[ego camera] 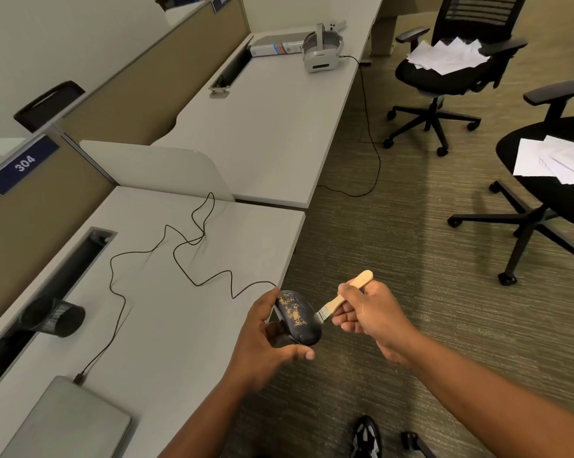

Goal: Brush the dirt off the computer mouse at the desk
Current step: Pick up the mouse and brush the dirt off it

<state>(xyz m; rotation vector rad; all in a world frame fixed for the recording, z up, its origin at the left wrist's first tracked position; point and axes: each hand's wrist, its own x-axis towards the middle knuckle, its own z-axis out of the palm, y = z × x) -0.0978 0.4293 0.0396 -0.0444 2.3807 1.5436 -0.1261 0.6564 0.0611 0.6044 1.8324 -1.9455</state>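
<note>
A dark computer mouse point(299, 317) with tan dirt patches on its top is held off the desk's front edge, above the carpet. My left hand point(266, 338) grips it from the left and below, thumb under its near end. My right hand point(366, 314) holds a small brush by its pale wooden handle point(346, 292). The brush's metal ferrule and bristles point(322, 315) touch the mouse's right side. The mouse's thin black cable point(193, 256) trails back in loops across the white desk point(166, 325) to a grey laptop point(71, 421).
A black mesh pen cup point(59, 319) lies on its side near the desk's cable slot. A headset point(322, 51) and a binder sit on the far desk. Two black office chairs point(444, 71) with loose papers stand on the carpet at right. A shoe point(366, 436) shows below.
</note>
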